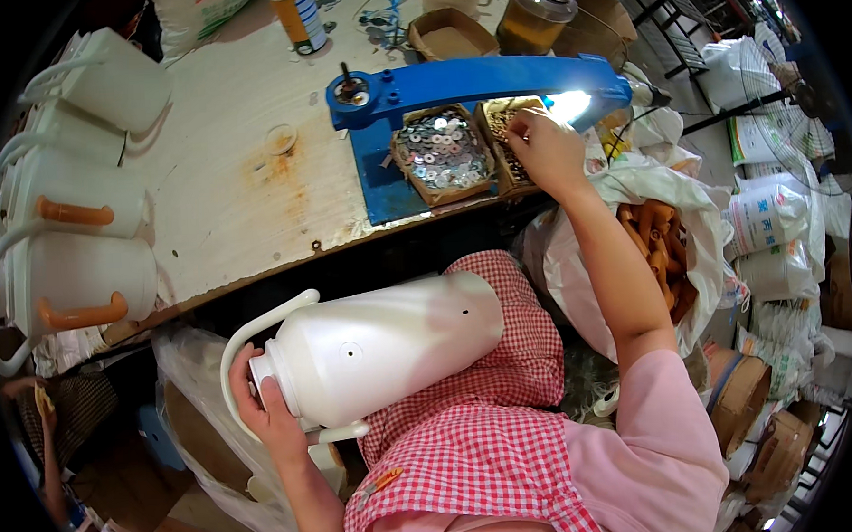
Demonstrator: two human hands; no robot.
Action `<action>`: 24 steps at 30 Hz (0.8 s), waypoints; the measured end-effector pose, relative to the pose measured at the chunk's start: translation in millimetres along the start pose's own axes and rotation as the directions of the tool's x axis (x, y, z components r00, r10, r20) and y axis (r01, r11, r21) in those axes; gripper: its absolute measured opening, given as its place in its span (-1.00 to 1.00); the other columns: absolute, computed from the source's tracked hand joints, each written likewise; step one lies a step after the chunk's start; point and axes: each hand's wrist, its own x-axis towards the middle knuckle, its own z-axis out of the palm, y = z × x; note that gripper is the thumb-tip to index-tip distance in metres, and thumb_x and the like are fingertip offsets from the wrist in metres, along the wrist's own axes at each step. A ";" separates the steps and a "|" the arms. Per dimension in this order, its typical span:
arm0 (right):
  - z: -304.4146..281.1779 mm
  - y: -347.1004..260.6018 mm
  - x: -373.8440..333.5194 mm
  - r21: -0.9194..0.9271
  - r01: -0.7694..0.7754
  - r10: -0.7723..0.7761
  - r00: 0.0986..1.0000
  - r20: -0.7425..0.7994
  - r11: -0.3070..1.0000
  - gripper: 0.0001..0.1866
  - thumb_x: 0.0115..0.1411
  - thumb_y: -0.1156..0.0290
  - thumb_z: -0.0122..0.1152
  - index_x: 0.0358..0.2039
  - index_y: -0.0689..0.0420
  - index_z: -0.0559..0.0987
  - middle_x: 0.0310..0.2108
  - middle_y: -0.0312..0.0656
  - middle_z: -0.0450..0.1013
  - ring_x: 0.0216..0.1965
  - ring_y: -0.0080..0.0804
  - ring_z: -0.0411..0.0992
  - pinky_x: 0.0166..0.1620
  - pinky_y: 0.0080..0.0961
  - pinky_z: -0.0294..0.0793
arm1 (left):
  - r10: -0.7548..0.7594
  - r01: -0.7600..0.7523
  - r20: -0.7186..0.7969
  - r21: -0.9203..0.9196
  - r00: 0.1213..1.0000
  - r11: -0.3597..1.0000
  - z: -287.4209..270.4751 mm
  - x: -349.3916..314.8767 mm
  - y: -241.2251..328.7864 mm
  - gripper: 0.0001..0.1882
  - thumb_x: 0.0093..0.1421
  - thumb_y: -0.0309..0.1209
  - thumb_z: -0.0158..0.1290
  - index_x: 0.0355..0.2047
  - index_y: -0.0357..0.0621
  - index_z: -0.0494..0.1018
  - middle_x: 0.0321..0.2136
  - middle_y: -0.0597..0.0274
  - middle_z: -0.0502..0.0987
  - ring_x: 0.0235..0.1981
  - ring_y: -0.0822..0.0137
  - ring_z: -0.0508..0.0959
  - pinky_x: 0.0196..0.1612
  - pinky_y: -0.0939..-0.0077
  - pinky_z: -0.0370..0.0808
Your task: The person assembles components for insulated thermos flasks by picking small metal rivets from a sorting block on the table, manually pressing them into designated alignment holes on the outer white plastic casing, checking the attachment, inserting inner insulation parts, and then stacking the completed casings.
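Left hand (273,411) fingers curled around neck of white plastic jug (382,349), lying sideways across red-checked apron (472,445). Right hand (544,147) reaches into cardboard box of small brass parts (509,158), fingertips pinched; hold unclear. Washer box (443,153) just left.

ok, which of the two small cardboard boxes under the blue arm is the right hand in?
The right-side box, holding dark brownish parts; the right hand reaches into it. The left-side box, full of silvery washers, is untouched.
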 end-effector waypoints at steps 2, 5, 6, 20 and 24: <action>1.3 -1.6 0.9 -0.059 -0.004 0.006 0.999 0.036 0.998 -0.83 0.15 0.22 0.21 -0.32 -0.04 0.67 -0.34 -0.19 0.62 -0.29 -0.12 0.60 -0.25 -0.17 0.56 | -0.003 0.004 0.028 -0.037 1.000 0.999 1.5 1.7 -4.4 -0.58 0.38 -0.27 -0.10 0.13 -0.28 0.40 0.03 0.10 0.47 0.09 0.21 0.43 0.24 0.33 0.29; 0.6 -15.2 8.5 -0.043 -0.010 0.015 0.992 0.123 0.999 -0.82 0.15 0.23 0.22 -0.29 -0.04 0.68 -0.27 -0.16 0.61 -0.20 -0.09 0.59 -0.16 -0.15 0.55 | -0.003 0.004 0.022 -0.060 1.000 0.998 -6.2 1.4 -8.3 -0.54 0.30 -0.39 -0.05 0.19 -0.27 0.36 0.05 0.05 0.45 0.09 0.19 0.43 0.21 0.30 0.31; -1.3 -15.3 7.2 -0.049 -0.009 0.015 0.992 0.128 0.999 -0.82 0.15 0.23 0.22 -0.29 -0.04 0.68 -0.27 -0.16 0.61 -0.20 -0.09 0.59 -0.16 -0.15 0.55 | -0.010 0.011 0.024 -0.064 1.000 0.998 -7.8 0.9 -10.5 -0.54 0.30 -0.39 -0.05 0.19 -0.27 0.36 0.05 0.05 0.45 0.09 0.19 0.43 0.21 0.30 0.31; -54.6 -113.3 5.6 0.898 0.142 -0.036 0.990 -0.140 0.416 -0.86 0.21 0.50 0.33 -0.24 0.24 0.66 -0.43 -0.28 0.61 -0.40 -0.64 0.52 -0.30 -0.63 0.50 | 0.000 0.003 0.027 -0.099 1.000 0.995 -4.0 4.3 -9.7 -0.54 0.23 -0.40 -0.01 0.13 -0.28 0.40 0.02 0.05 0.41 0.06 0.17 0.44 0.21 0.28 0.33; -55.2 -157.5 50.0 0.872 0.243 -0.235 0.960 -0.153 0.426 -0.88 0.27 0.51 0.28 -0.21 0.25 0.67 -0.31 -0.28 0.63 -0.30 -0.64 0.54 -0.18 -0.64 0.53 | -0.011 0.013 0.025 -0.086 1.000 0.996 -2.8 6.6 -10.3 -0.53 0.20 -0.41 0.01 0.13 -0.27 0.41 0.03 0.03 0.42 0.09 0.16 0.44 0.25 0.26 0.31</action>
